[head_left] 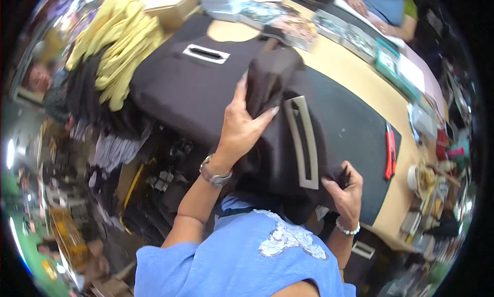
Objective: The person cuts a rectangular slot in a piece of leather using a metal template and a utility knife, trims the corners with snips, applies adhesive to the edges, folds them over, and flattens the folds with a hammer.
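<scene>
Dark brown cloth [270, 166] hangs bunched before us at the near side of the table [339, 65], overlapping a dark mat [350, 117], a pale slotted frame [310, 148] on its face. Our left hand [241, 124] rests on its upper folds, thumb and forefinger spread wide; we cannot tell whether it grips. Our right hand [348, 191] pinches the cloth's near right edge. To the right on the mat, we see a red cutter [389, 155]. A flat dark panel [170, 86] spreads to the left, with yellow fabric [123, 45] piled beyond it. Boxes [355, 40] line the far side, near a co-worker's hand [357, 6] at far right.
</scene>
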